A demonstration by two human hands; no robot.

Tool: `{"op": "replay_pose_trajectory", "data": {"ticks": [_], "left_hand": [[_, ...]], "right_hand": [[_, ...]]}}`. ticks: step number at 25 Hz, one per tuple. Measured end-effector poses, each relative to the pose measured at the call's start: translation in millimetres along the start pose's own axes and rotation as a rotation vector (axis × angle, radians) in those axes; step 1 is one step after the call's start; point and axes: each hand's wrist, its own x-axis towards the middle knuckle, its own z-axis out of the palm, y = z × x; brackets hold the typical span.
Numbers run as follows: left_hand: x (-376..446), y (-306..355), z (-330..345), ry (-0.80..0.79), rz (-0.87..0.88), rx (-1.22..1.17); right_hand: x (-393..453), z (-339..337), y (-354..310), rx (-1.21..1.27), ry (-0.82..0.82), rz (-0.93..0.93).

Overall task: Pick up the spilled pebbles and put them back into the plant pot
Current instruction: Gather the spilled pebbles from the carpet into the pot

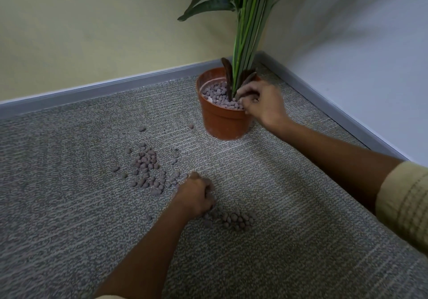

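One round terracotta-orange plastic plant pot (223, 122) stands on the grey flecked carpet (69, 206) in the upper centre of the frame, in the corner where a pale yellow wall (92, 20) meets a white wall (370, 43), with a grey skirting strip (92, 90) running along both. One plant with straight green stems (246, 32) and dark drooping leaves rises from it. The pot is filled with small rounded mauve-brown clay pebbles (220, 94), matte and lumpy, too many to count.

Spilled pebbles lie in two main patches: a loose scatter of several dozen (148, 171) left of centre, and a smaller cluster of roughly a dozen or more (236, 220) lower centre. A few singles lie apart, one (191, 126) just left of the pot.

Two bare hands show. The right hand (261, 101) is over the pot's right rim, fingers curled down onto the pebbles inside; whether it holds any I cannot tell. The left hand (196, 194) is on the carpet between the two patches, fingers curled into a fist around pebbles. A beige ribbed cuff (405, 206) sits at the right edge.
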Motion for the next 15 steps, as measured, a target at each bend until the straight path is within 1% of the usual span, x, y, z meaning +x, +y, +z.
{"op": "replay_pose_trajectory", "data": {"ticks": [1, 2, 3, 5, 6, 7, 8, 9, 10, 12, 15], "left_hand": [[-1.4, 0.0, -0.4, -0.022, 0.007, -0.003], [-2.3, -0.4, -1.0, -0.038, 0.015, 0.005], [-3.3, -0.8, -1.7, -0.047, 0.029, 0.027], [-5.7, 0.0, -2.3, -0.054, 0.062, 0.083], [-7.2, 0.5, -2.2, -0.055, 0.071, 0.097], [-8.8, 1.8, -2.1, -0.053, 0.074, 0.099], [-10.3, 3.1, -1.8, -0.049, 0.074, 0.099], [-11.5, 4.5, -1.3, -0.042, 0.078, 0.103], [-12.4, 6.1, -0.7, -0.037, 0.084, 0.115], [-14.0, 9.5, -1.0, -0.027, 0.091, 0.141], [-14.8, 11.9, -0.5, -0.014, 0.100, 0.158]], "right_hand": [[-17.6, -1.1, 3.3, -0.014, -0.043, -0.045], [-37.7, -1.4, 8.8, -0.009, -0.158, -0.044], [-59.2, 0.4, 18.1, -0.013, -0.343, 0.011], [-99.8, 6.3, 37.8, -0.097, -0.781, 0.187], [-119.0, 12.3, 47.8, -0.185, -0.954, 0.218], [-133.7, 18.7, 57.3, -0.283, -1.048, 0.188], [-145.6, 25.2, 64.4, -0.364, -1.064, 0.124], [-153.4, 31.6, 69.6, -0.397, -1.017, 0.062], [-158.4, 35.8, 70.4, -0.382, -0.960, 0.035], [-158.0, 37.1, 63.0, -0.311, -0.893, 0.045], [-150.4, 38.4, 52.5, -0.188, -0.856, 0.038]]}}
